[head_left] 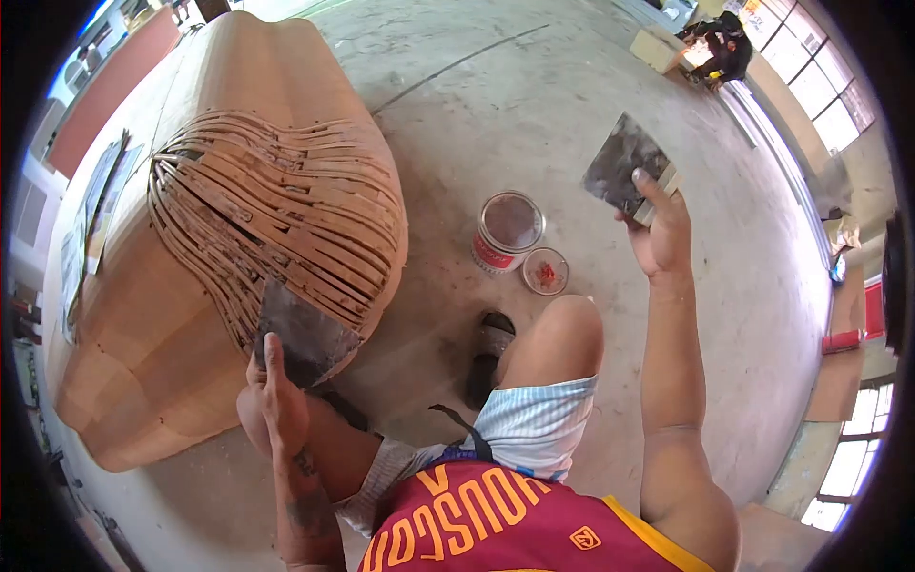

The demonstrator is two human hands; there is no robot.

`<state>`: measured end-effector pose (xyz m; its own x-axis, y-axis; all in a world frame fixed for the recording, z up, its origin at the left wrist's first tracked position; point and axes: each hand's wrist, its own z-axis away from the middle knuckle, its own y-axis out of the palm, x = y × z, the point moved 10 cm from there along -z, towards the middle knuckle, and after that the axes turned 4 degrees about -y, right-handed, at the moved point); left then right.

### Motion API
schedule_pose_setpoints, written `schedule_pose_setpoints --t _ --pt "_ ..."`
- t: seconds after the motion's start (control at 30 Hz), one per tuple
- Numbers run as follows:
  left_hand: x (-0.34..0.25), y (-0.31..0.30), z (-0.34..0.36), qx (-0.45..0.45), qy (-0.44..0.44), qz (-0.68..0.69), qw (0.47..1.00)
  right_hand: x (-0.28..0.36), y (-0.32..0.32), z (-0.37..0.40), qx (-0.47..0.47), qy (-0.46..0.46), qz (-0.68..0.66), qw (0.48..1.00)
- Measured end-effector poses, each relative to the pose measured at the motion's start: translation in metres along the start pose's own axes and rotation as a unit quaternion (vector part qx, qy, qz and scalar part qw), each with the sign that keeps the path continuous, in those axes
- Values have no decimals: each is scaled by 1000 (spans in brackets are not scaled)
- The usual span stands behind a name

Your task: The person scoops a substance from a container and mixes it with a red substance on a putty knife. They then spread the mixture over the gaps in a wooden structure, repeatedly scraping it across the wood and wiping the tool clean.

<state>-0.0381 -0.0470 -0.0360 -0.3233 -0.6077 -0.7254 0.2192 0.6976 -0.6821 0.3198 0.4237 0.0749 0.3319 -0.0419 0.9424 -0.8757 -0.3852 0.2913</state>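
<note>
In my left hand [278, 400] is a dark, smeared flat putty plate [307, 334], gripped at its lower edge with the thumb on top. It overlaps the lower edge of a large curved wooden piece [124, 367], whose surface carries many thin raised strips [286, 205] fanning out from one point. My right hand [660, 229] is raised over the floor, away from the wood. Its thumb presses on a square putty scraper [624, 164] with a grey-smeared face and a pale edge strip. Between the hands stands an open can [512, 224] of greyish-brown paste with a red label.
Beside the can lies a round lid [545, 272] with a red smear. My bent knee [553, 334] is close below it. Papers [100, 219] rest along the far left side of the wood. At the back right, another person [720, 50] crouches near a pale block [658, 50].
</note>
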Motion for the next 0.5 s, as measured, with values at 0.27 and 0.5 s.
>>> schedule_pose_setpoints --t 0.27,0.5 --pt "-91 10 8 47 -117 215 969 -83 -19 20 -31 137 -29 990" --pt "-96 10 25 31 -213 56 975 -130 -62 -19 -21 120 116 986"
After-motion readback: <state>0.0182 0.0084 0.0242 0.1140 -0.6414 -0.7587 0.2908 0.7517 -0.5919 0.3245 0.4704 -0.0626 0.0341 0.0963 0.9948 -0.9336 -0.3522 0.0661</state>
